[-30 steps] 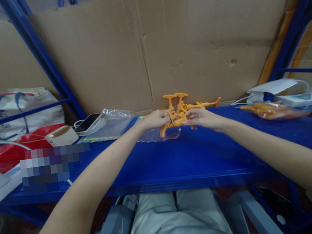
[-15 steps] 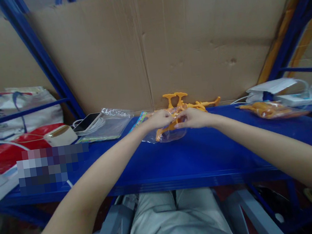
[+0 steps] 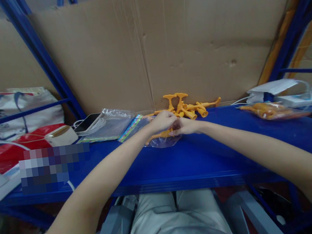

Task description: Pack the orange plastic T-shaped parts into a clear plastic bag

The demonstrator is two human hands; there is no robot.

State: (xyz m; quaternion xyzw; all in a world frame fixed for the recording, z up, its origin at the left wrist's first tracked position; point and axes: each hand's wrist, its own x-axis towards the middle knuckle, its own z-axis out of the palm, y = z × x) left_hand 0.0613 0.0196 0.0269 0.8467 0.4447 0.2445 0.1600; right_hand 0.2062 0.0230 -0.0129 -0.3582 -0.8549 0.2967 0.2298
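A clear plastic bag [image 3: 163, 143] with a colourful printed strip [image 3: 130, 128] lies across the blue shelf in front of me. Inside it is an orange plastic piece [image 3: 160, 135]. My left hand [image 3: 162, 121] has its fingers closed on the bag's upper part. From the other side my right hand [image 3: 186, 125] pinches the bag's right end, close to the left fingertips. What exactly lies between the fingers is partly hidden. Just behind the hands rests a pile of loose orange plastic pieces [image 3: 185, 109], some with T-shaped ends and some with round hollow ends.
Flat clear bags [image 3: 111, 126] and a phone [image 3: 88, 122] with a white cable lie to the left. On the right is a filled bag of orange pieces [image 3: 270, 110] beside a white power strip [image 3: 309, 98]. Cardboard [image 3: 192, 43] backs the blue shelf [image 3: 180, 167].
Both hands have shifted left, and the bag with its orange piece has moved left and slightly towards me. More of the loose orange pile now shows behind my right hand.
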